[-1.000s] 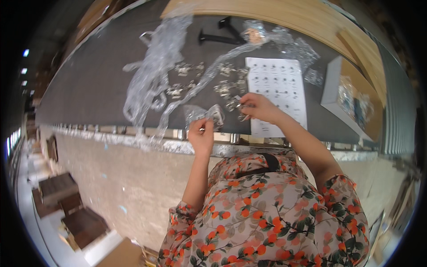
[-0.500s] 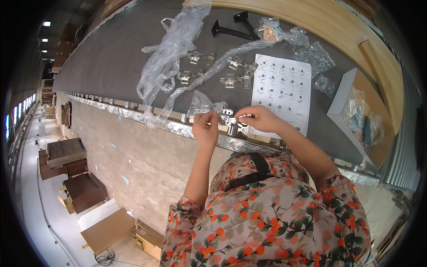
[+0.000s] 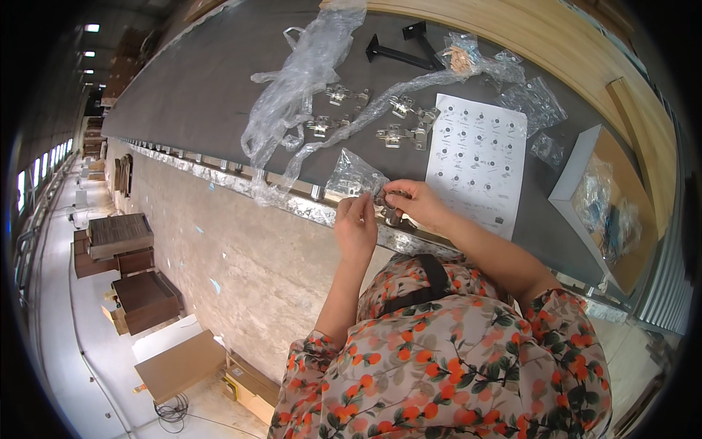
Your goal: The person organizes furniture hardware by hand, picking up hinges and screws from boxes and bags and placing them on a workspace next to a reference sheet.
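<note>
At the table's near edge, my right hand [image 3: 417, 202] pinches a shiny metal cabinet hinge [image 3: 393, 214], which its fingers partly cover. My left hand [image 3: 356, 228] is closed at the hinge's left end, thumb and fingers pressed together; its exact hold is hard to see. Just beyond the left fingers lies a small clear plastic bag [image 3: 349, 173] with metal pieces showing through. Farther back, more hinges lie apart on the dark surface: one hinge [image 3: 338, 94], another hinge [image 3: 322, 126] and a hinge [image 3: 395, 136] among them. A printed parts sheet [image 3: 477, 157] lies right of my right hand.
Crumpled plastic wrap [image 3: 296, 88] stretches across the table. Black metal brackets [image 3: 406, 50], a bag of wooden dowels [image 3: 459, 60] and a bag of small hardware [image 3: 534, 102] lie at the back. An open carton [image 3: 574, 172] stands right. A metal rail [image 3: 219, 175] borders the near edge.
My hands have drawn closer together around the hinge, covering more of it. The view has shifted, so the table's contents appear slightly farther right.
</note>
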A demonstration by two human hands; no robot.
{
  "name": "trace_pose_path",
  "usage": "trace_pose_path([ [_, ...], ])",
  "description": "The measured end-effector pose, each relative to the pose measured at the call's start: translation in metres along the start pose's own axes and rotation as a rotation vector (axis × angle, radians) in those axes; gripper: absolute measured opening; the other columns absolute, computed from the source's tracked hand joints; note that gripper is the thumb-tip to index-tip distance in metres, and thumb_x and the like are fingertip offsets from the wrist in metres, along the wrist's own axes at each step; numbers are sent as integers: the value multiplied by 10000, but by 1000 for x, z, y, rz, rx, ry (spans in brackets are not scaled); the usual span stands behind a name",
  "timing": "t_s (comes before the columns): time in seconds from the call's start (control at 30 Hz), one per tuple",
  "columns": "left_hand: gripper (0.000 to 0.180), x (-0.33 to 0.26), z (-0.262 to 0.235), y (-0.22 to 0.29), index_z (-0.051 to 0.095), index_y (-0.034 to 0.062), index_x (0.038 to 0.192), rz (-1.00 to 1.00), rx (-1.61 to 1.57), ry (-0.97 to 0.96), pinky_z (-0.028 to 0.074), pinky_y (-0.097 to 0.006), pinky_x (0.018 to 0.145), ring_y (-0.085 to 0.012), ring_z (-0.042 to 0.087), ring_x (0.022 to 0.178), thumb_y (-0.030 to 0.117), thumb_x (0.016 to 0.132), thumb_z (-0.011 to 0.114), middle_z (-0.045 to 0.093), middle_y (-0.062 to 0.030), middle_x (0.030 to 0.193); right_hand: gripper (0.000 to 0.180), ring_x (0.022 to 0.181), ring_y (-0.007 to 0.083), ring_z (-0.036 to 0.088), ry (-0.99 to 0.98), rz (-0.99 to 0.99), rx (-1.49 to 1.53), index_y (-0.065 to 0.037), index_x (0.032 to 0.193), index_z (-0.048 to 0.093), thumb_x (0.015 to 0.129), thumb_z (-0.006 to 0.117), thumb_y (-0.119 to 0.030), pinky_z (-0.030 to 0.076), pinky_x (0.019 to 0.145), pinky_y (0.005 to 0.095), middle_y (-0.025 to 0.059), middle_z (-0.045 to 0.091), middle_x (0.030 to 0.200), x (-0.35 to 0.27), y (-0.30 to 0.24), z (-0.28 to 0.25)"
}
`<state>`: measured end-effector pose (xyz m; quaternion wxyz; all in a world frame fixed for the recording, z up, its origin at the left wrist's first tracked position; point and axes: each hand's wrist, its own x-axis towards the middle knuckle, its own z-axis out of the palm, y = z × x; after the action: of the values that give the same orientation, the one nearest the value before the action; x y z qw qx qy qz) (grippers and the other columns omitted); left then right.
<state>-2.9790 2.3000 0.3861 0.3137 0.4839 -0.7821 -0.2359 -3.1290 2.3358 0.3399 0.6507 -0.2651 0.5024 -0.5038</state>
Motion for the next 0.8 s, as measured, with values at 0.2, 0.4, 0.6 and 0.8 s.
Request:
trace_pose_path([
  [0.2,135,-4,3,9,659,7,931,53,-64,-5,477,-364,614,-279,583,719,32,800,633,583,-128,820,368,762,125,587,-101,94,232,-26,1275,461,914,526,-38,498,648,257,59,586,951,5,-7,14],
  [0.4,149,-1,10,-6,659,23,942,145,-31,52,480,-320,572,-231,588,655,39,794,649,595,-112,797,504,808,170,610,-135,30,359,-16,1307,393,840,572,46,525,739,308,107,591,985,10,4,6],
  [0.6,187,-13,15,-16,633,50,936,69,-25,-18,496,-387,648,-309,605,769,100,758,662,611,-125,856,649,867,209,613,86,74,151,34,1338,271,792,622,47,535,765,328,176,586,1030,0,13,7],
  [0.8,122,-10,14,-12,633,51,845,13,77,10,498,-347,587,-251,617,661,106,749,685,619,-99,762,540,865,223,616,236,23,219,73,1258,325,819,628,-8,525,685,302,174,593,1006,3,15,14],
])
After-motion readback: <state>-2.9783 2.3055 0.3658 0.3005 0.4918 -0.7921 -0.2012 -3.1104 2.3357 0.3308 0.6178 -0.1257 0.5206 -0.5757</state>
